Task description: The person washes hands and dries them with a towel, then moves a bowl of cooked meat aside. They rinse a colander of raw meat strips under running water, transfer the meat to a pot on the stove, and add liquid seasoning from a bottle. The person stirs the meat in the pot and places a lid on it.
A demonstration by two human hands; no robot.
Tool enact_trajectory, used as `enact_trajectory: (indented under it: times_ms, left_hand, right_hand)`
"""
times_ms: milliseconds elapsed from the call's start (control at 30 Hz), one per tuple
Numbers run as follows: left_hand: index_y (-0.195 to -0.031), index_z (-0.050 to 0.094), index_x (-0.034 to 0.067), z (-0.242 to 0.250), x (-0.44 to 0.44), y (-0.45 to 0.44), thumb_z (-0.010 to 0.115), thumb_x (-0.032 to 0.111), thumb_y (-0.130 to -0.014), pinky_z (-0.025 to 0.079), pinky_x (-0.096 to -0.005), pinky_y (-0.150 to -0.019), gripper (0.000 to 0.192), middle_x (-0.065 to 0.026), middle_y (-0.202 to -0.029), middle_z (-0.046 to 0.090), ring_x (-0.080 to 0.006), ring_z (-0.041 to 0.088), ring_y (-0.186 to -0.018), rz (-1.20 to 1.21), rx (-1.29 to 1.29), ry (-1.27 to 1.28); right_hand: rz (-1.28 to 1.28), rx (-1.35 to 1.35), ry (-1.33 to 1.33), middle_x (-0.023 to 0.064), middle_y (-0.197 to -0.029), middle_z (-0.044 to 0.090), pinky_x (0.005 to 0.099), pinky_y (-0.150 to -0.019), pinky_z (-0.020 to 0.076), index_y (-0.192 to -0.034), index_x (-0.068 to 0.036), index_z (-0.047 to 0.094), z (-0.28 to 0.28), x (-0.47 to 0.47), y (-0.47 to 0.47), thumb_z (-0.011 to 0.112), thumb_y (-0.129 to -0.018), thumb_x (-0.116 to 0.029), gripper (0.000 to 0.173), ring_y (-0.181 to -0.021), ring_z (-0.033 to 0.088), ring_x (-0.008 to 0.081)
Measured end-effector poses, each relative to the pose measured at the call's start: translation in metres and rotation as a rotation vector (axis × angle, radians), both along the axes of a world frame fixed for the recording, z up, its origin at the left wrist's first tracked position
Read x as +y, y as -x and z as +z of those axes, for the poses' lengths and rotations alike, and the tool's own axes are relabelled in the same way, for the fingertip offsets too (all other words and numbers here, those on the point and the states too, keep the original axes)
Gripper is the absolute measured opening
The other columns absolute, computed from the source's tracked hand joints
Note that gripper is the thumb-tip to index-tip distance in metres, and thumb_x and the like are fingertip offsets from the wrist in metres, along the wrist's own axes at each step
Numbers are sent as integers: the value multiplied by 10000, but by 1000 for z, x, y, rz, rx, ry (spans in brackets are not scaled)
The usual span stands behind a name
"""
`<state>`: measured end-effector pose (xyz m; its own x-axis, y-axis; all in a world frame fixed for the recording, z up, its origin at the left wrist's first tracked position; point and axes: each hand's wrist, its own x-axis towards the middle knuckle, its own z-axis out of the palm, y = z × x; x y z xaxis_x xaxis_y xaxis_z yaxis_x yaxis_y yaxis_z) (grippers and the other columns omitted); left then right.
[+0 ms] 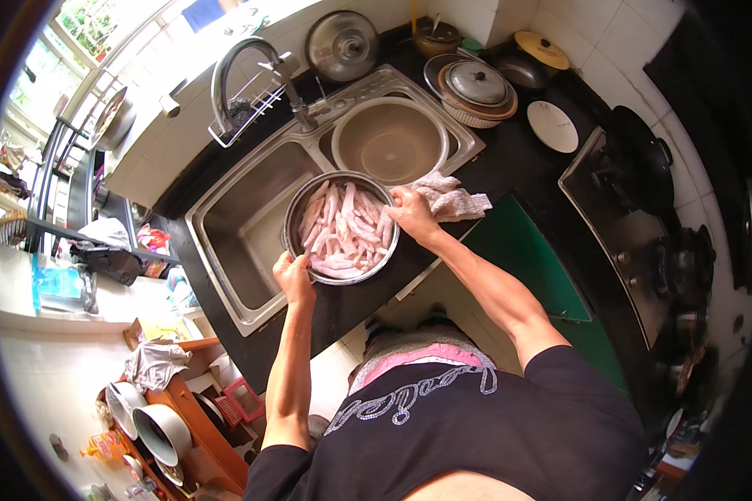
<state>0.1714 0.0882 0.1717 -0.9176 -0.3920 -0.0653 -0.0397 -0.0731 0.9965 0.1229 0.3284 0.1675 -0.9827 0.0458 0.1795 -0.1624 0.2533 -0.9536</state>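
Observation:
Both hands hold a round metal pot (pixel 292 199) by its two sides, over the front edge of the sink. Pale raw chicken feet (pixel 346 227) fill much of it. My left hand (pixel 294 277) is closed on the near left side of the rim, and my right hand (pixel 412 214) grips the right side. A crumpled light towel (pixel 449 196) lies on the counter just beyond my right hand. Behind the pot, a large round basin (pixel 390 141) sits in the right sink bowl. The left sink bowl (pixel 250 213) is partly covered by the pot.
A curved faucet (pixel 218 84) rises behind the sink, beside a wire rack (pixel 257 116). A metal lid (pixel 341 47) leans on the wall. Lidded dishes (pixel 476 84) and a white plate (pixel 552 126) stand at the right back, near a gas stove (pixel 608 250). Dark counter edge (pixel 344 313) runs before me.

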Motion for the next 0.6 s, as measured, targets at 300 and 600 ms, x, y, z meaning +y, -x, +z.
enact_trajectory:
  times_ms: [300, 600]
  left_hand:
    - [-626, 512, 32, 40, 39, 14, 500, -29, -658, 296, -219, -362, 70, 13, -541, 474, -58, 385, -415, -182, -42, -20]
    - [-607, 514, 36, 46, 150, 47, 514, -39, -649, 270, -228, -388, 86, 10, -532, 461, -78, 378, -428, -359, -77, -123]
  right_hand:
    - [-57, -93, 217, 1, -766, 596, 187, -579, 419, -947, 32, 593, 13, 52, -16, 537, -705, 70, 251, -667, 520, 36]
    - [-281, -38, 282, -20, -636, 563, 201, -493, 387, -855, 32, 612, 49, 157, -23, 547, -653, 56, 213, -556, 483, 31]
